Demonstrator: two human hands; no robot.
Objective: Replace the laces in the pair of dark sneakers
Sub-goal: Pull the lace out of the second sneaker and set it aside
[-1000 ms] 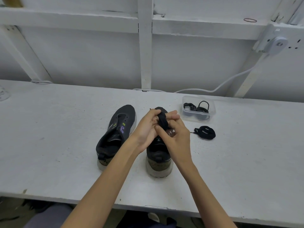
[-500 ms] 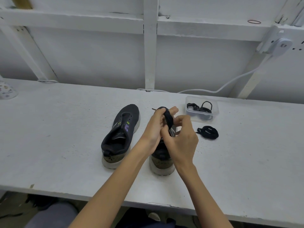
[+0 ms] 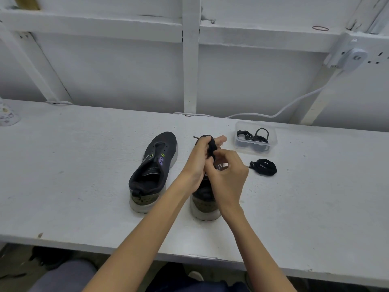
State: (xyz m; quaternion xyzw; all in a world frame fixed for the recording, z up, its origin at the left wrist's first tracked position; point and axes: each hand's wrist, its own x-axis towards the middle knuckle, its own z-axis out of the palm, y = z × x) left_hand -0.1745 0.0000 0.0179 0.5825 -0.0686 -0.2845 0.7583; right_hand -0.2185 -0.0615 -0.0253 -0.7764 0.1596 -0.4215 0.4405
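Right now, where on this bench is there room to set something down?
Bare bench left of the left-hand shoe, and right of the lace coil and plastic box. Crowded between the right-hand shoe, coil and box.

No text can be read. Faint print is seen on the insole of the left sneaker (image 3: 153,171), and a purple mark beside its eyelets, but neither can be made out.

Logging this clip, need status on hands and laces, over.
Left hand and right hand grip coiled black lace bundle over right dark sneaker. Left dark sneaker unlaced. Nothing blocking.
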